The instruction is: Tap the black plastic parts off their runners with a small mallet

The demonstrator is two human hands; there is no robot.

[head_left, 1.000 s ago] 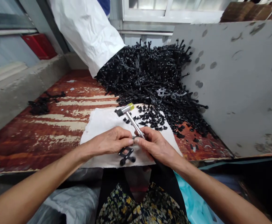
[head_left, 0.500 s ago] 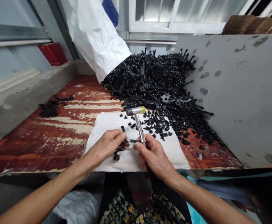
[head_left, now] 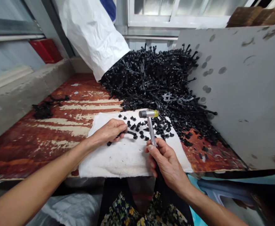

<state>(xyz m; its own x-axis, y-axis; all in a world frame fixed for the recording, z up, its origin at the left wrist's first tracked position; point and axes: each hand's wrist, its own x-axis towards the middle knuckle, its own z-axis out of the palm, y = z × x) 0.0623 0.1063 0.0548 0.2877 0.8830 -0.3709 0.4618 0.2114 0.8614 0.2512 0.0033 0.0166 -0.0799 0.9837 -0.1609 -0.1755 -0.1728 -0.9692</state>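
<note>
My left hand (head_left: 111, 131) pinches a black strip part (head_left: 130, 133) over the white cloth (head_left: 118, 160). One end of the strip, with a round knob, points right; another knob shows below my fingers. In my right hand (head_left: 162, 157) is a small mallet (head_left: 151, 125), its fingers wrapped round the dark lower handle. The mallet head, grey at one end and yellow at the other, is above small black round pieces (head_left: 159, 127) scattered on the cloth's far part. My two hands are apart.
Behind the cloth lies a large heap of black parts (head_left: 149, 78), beside a white sack (head_left: 95, 37). A smaller black cluster (head_left: 43, 110) sits on the red table (head_left: 17, 138) at left. A grey board (head_left: 243, 94) stands at right, a red box (head_left: 46, 50) at far left.
My right hand and the mallet have moved right, away from my left hand. My left hand has moved slightly up and left, and the strip's free end now points toward the round pieces.
</note>
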